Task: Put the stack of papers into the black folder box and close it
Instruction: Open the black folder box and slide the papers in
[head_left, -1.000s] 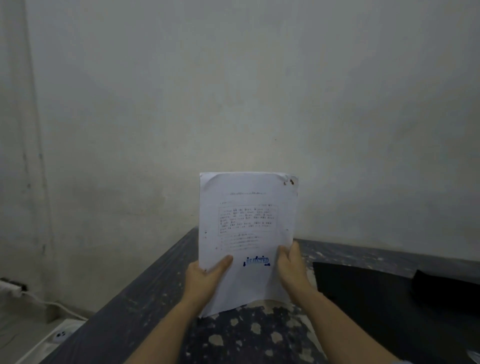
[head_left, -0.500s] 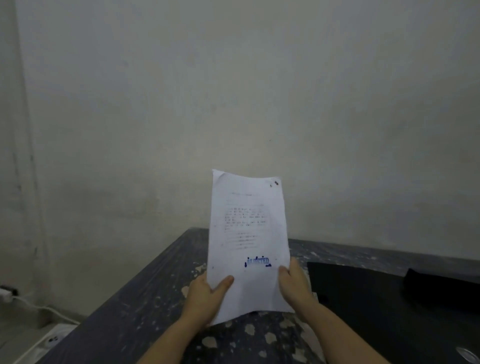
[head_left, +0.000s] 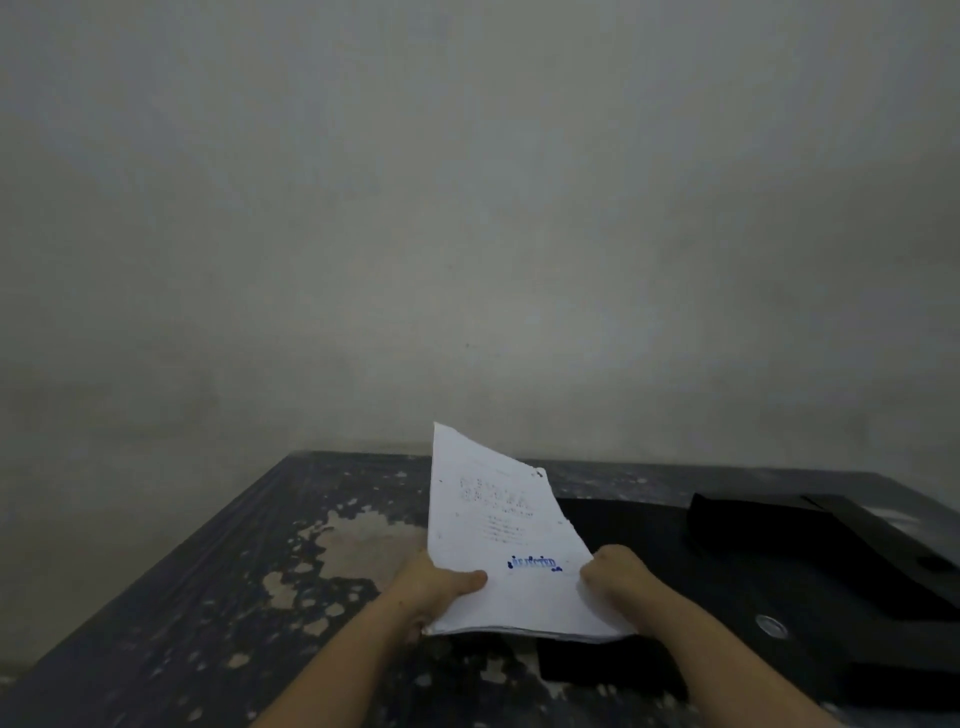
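Both hands up: left hand (head_left: 441, 584) clamped on the near left edge of the stack of papers (head_left: 506, 545), right hand (head_left: 618, 577) gripping the near right edge. Stack tilted above the worn counter (head_left: 218, 597), overlapping the open black folder box (head_left: 727, 582) lying right.

We see only our two forearms and hands, entering from the lower edge. Both forearms are bare as far as the view reaches, with no sleeve edge showing. Our left hand (head_left: 434, 584) and right hand (head_left: 621, 574) are bare too. The dim, slightly blurred picture hides finer detail such as nails.
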